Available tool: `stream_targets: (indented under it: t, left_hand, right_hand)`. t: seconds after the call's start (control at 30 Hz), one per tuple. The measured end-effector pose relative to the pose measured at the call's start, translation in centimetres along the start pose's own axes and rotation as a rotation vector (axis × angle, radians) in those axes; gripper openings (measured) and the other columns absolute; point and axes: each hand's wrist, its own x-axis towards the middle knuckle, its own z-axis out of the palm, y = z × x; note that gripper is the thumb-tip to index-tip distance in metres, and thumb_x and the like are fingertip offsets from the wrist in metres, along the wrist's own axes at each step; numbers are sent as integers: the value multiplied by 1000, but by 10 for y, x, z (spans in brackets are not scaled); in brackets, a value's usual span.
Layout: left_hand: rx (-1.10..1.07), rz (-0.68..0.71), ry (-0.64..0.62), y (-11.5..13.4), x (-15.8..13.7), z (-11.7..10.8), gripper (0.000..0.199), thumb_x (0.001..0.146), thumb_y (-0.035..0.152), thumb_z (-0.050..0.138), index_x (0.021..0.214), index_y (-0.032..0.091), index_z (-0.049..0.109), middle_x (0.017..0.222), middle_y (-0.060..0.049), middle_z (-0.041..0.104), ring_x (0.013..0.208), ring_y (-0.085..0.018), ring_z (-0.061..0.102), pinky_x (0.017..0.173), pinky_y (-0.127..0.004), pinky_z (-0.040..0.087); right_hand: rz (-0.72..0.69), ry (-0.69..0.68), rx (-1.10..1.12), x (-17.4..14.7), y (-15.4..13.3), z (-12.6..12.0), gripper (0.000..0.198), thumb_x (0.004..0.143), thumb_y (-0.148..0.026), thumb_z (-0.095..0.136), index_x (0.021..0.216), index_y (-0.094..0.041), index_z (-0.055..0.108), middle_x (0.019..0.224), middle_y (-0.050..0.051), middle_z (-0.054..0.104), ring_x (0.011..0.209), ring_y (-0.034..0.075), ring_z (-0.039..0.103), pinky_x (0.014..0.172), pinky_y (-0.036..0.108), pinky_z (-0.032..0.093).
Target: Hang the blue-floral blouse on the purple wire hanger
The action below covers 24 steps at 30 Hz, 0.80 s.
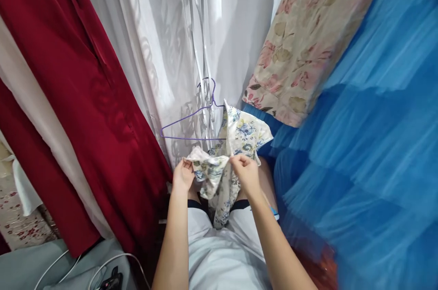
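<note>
A white garment with blue and yellow flowers hangs by one side on a purple hanger. The hanger's left arm is bare. My left hand pinches the garment's loose left edge, below that bare arm. Near the garment's middle, my right hand grips the fabric edge, so a strip of cloth stretches between both hands. The lower part of the garment droops between my legs. What the hanger's hook hangs from is hard to make out among the white straps.
Long red garments hang on the left, white drapery behind. On the right are a beige floral garment and a tiered blue tulle skirt. A grey-green padded surface with white cables lies at lower left.
</note>
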Motion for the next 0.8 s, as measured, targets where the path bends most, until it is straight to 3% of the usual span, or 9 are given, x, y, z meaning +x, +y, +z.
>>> stream_targets:
  t: [0.1,0.27,0.4,0.5,0.57,0.67,0.73,0.8]
  left_hand:
    - [85,8,-244,-1,-16,29,13,84,28,66,82,16,63,89,-7,67,83,-17,65,79,-30,52]
    - [695,225,-680,-19,-48,64,22,88,36,64,80,16,69,85,-5,63,85,-17,60,84,-29,47]
    - [960,313,-850,-33,-63,76,30,93,39,57,75,17,67,85,-4,58,86,-17,59,86,-29,46]
    - [995,356,-912,-34,-69,81,27,93,37,57,78,18,68,92,-5,59,91,-18,60,90,-30,47]
    - [971,391,-914,-34,-70,82,27,94,36,55,79,18,67,94,-6,61,93,-19,60,91,-31,47]
    - [895,433,-820,-34,-69,78,28,96,37,51,81,17,65,90,-6,61,90,-19,60,88,-31,48]
    - [856,466,-733,-34,-66,74,28,97,38,50,82,18,63,87,-5,60,89,-18,59,87,-30,47]
    - [830,513,-666,-33,-65,72,27,97,39,52,84,18,63,88,-5,60,91,-19,59,89,-32,47]
  right_hand:
    - [-19,212,-170,14,32,-39,31,76,-45,57,58,-22,47,51,-2,42,51,13,35,48,26,26]
    - [24,152,-251,15,70,-70,43,65,-41,66,44,-23,33,41,-5,29,44,10,27,44,26,19]
    - [-11,136,-195,7,57,-65,37,77,-49,61,56,-21,51,51,-1,47,49,14,42,46,26,32]
    - [-99,30,-58,10,33,-55,34,84,-50,60,94,-19,68,83,6,68,77,21,62,68,30,49]
    - [-100,-51,23,13,21,-49,43,83,-51,62,115,-22,66,108,9,70,100,24,64,85,34,51]
    - [104,-165,65,12,14,-43,47,85,-61,58,111,-23,68,113,10,70,101,25,66,86,36,53]
    - [295,-330,77,7,12,-42,54,87,-68,50,101,-21,71,102,11,71,88,25,68,80,37,54]
    - [389,-514,67,1,6,-44,57,89,-70,47,95,-18,71,91,10,71,80,24,67,76,37,54]
